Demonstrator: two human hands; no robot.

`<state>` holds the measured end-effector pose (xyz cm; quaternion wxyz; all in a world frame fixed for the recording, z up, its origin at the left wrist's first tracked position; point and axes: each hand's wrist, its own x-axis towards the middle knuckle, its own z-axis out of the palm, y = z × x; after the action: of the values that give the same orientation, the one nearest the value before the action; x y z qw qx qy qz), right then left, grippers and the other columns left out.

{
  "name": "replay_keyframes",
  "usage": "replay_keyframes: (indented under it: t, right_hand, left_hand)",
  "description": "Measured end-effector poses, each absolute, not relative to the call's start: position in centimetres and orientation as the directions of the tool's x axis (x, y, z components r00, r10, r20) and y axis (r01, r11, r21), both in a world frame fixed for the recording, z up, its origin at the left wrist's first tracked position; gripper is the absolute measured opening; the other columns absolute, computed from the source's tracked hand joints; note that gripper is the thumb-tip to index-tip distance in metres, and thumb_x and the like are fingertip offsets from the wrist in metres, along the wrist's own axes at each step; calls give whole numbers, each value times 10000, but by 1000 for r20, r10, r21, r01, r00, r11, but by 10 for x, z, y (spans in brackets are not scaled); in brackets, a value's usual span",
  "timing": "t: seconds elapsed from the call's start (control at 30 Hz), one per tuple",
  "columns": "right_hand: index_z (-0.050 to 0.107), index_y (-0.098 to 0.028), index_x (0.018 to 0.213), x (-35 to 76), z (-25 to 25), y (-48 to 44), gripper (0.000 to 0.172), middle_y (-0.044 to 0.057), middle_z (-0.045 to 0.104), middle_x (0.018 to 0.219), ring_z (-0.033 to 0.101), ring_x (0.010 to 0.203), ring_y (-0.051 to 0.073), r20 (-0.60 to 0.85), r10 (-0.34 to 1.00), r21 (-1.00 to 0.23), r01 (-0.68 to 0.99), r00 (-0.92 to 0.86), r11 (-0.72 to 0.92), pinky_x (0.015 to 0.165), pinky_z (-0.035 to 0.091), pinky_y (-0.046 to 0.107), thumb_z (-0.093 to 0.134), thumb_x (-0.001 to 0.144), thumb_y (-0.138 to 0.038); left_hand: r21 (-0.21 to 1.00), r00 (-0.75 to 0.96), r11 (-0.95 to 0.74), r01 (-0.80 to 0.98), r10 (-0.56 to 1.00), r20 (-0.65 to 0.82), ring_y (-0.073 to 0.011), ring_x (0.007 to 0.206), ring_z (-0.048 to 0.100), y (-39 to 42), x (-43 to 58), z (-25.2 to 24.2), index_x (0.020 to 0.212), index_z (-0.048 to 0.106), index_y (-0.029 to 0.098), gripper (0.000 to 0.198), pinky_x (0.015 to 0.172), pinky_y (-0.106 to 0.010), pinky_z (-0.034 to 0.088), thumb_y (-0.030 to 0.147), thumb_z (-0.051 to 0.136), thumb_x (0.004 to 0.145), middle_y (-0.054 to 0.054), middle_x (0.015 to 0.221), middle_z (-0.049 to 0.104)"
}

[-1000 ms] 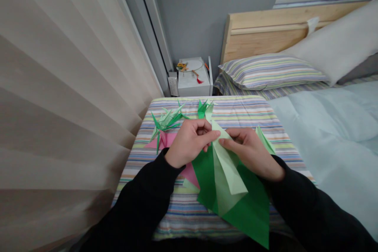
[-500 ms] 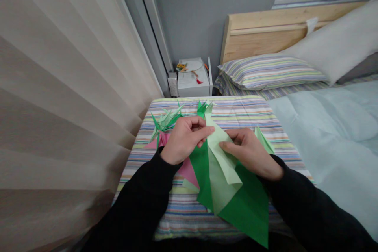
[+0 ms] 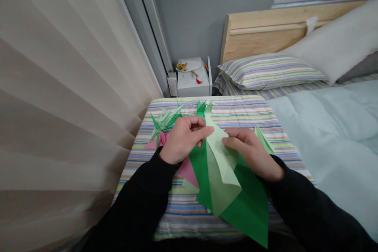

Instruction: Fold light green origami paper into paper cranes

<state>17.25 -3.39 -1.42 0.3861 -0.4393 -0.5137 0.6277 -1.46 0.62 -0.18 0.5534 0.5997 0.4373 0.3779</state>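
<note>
A partly folded sheet of light green paper [image 3: 223, 165] hangs between my hands, its lower end spread in loose flaps. My left hand [image 3: 187, 138] is closed, pinching the left edge near the narrow top. On the other edge, my right hand [image 3: 249, 147] is closed too, thumb on top of the paper and fingers behind. Under it lie dark green paper [image 3: 251, 201] and pink paper [image 3: 189, 173], partly covered by my hands and the light green sheet.
Folded green paper figures [image 3: 168, 118] and a pink one [image 3: 158, 141] sit at the table's left. Another dark green figure [image 3: 201, 108] stands at the back. Light green folded paper [image 3: 264, 141] lies right. A striped cloth [image 3: 174, 212] covers the table; a bed [image 3: 333, 126] adjoins its right.
My right thumb has shifted slightly right and up along the light green paper. The paper's lower flap has moved a little. My left hand keeps its pinch.
</note>
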Motion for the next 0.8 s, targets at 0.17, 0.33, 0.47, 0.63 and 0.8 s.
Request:
replay_keyframes:
  t: [0.17,0.33,0.47,0.63,0.8]
  right_hand:
    - [718,-150,795,172,-19,-32,187,6,651,713,530,597,109,-130,950,-991,24,-285,-128,539,402,233,718,774,-335]
    - [727,-146,795,172,-18,-32,160,13,657,731,537,625,119,-127,942,-990,92,-311,-103,558,417,240,663,766,-289]
    - [689,-150,748,173,-16,-33,166,13,642,698,536,595,122,-168,936,-984,112,-308,-139,538,411,245,648,763,-310]
    - [687,-156,766,172,-17,-34,166,10,631,671,562,582,136,-164,933,-985,100,-321,-138,522,410,248,618,777,-306]
    - [701,-142,808,173,-17,-34,200,15,634,720,529,591,121,-103,949,-991,108,-298,-74,528,406,248,613,797,-321]
  left_hand:
    - [998,336,5,63,942,-26,-51,417,449,5,-13,-1,627,571,159,335,440,-184,305,342,829,734,64,468,507]
    - [999,296,-11,-41,955,22,-41,420,453,6,-11,-5,606,567,156,312,439,-184,324,312,775,779,60,502,524]
    - [997,265,-28,-65,963,45,-40,425,453,6,-10,-6,620,577,157,293,440,-186,332,301,763,795,60,516,534]
    - [997,264,-51,-62,962,65,-43,429,450,6,-10,-5,632,593,158,280,448,-187,344,296,756,813,62,510,528]
    - [996,255,-62,-65,964,77,-46,442,459,7,-10,-5,664,606,156,277,452,-183,352,317,761,828,60,523,537]
